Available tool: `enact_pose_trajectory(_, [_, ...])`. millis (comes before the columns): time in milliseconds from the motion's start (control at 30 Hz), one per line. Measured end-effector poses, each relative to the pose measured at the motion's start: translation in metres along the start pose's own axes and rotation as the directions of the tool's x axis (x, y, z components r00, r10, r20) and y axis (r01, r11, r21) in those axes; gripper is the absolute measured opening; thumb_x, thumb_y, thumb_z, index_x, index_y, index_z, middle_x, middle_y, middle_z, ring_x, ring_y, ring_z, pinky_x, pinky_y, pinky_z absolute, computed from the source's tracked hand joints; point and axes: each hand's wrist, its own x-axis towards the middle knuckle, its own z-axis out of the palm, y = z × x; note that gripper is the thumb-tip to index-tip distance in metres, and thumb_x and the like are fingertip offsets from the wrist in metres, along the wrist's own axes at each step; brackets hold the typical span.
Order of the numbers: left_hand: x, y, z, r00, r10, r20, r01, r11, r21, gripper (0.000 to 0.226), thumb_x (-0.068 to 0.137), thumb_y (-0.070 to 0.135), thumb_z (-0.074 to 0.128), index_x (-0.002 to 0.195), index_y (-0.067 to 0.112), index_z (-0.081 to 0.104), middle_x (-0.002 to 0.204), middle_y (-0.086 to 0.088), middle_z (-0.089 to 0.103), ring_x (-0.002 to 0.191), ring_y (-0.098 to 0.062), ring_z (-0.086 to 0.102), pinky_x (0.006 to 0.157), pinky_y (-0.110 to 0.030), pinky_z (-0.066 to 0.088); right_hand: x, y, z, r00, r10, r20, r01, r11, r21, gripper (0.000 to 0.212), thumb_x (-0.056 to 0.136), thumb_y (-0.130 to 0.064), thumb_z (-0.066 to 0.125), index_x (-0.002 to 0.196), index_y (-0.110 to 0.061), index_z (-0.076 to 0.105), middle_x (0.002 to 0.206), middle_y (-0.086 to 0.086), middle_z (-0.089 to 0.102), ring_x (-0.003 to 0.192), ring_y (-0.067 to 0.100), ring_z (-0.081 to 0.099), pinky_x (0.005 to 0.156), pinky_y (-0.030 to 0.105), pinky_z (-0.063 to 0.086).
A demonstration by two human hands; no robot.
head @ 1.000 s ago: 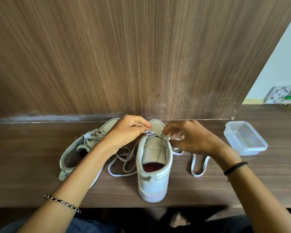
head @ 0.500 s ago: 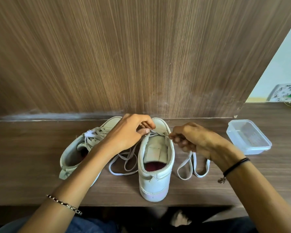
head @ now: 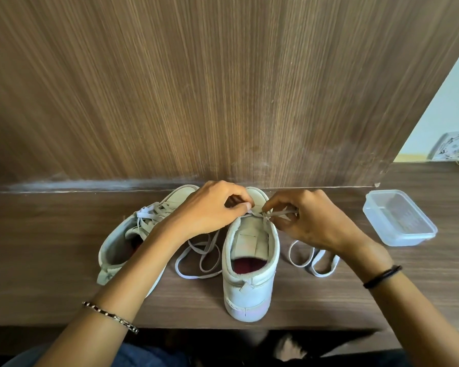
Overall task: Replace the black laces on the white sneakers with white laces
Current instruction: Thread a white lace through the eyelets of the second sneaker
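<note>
On the counter point(head: 51, 247), against a wooden wall panel, two white sneakers are set side by side; the left sneaker point(head: 117, 245) is tipped onto its side and white lacing point(head: 149, 211) is seen crossed over its eyelets, so that shoe is judged finished or nearly so; whether its ends are tied cannot be told. The upright sneaker point(head: 249, 282), heel toward the camera, is the one being worked on; its tongue is bare over most of its length, and a white lace point(head: 278, 213) is seen crossing only at the toe end; there one strand is pinched between thumb and fingertip of the left hand point(head: 210, 210), and the other is gripped by the curled fingers of the right hand point(head: 310, 221). Long slack loops of this lace are left lying on the counter at both sides of the shoe; most eyelets are therefore judged yet to be threaded. No black lace is seen anywhere, so the removal is taken as done; a clear plastic tub point(head: 398, 218) is set well apart at the right.
</note>
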Motion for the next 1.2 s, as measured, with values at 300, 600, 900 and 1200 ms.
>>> enact_pose_trajectory(300, [0.002,-0.01,-0.002,0.993,-0.118,0.028,0.121,0.974,-0.19,0.033,0.105,0.006,0.046,0.114,0.021,0.074,0.105,0.011,0.075,0.099,0.001,0.068,0.09,-0.032,0.059,-0.002,0.01,0.005,0.996,-0.082,-0.037,0.078,0.991,-0.108,0.015,0.087,-0.022,0.082,0.102,-0.026,0.082,0.087,-0.01,0.071,0.073,0.008,0.061,0.066,0.038,0.058])
enact_pose_trajectory(600, [-0.003,-0.022,-0.01,0.985,-0.104,0.134,0.132,0.966,-0.224,0.019,0.097,0.015,0.068,0.11,0.026,0.077,0.106,0.008,0.077,0.106,-0.003,0.069,0.105,-0.03,0.049,-0.004,-0.002,-0.005,0.996,0.061,0.067,-0.063,0.998,0.015,0.019,0.09,-0.045,0.066,0.103,-0.034,0.074,0.089,-0.018,0.073,0.083,0.007,0.069,0.074,0.04,0.058])
enact_pose_trajectory(900, [0.0,-0.024,-0.006,0.992,-0.116,0.055,0.125,0.966,-0.224,0.009,0.088,0.018,0.08,0.092,0.026,0.077,0.09,0.002,0.077,0.086,-0.012,0.072,0.087,-0.027,0.054,0.011,-0.017,-0.001,0.992,0.124,-0.038,-0.119,0.987,0.103,0.013,0.095,-0.021,0.067,0.106,-0.02,0.075,0.09,-0.019,0.065,0.08,-0.011,0.062,0.072,0.009,0.047])
enact_pose_trajectory(1200, [-0.005,-0.026,-0.003,0.993,-0.116,0.032,0.12,0.978,-0.172,0.011,0.09,0.018,0.078,0.093,0.028,0.075,0.082,0.006,0.076,0.079,0.0,0.07,0.077,-0.015,0.052,0.027,-0.03,0.008,0.969,0.218,0.115,-0.234,0.962,0.143,0.019,0.097,-0.02,0.064,0.111,-0.02,0.077,0.097,-0.013,0.072,0.091,-0.003,0.063,0.073,0.0,0.041])
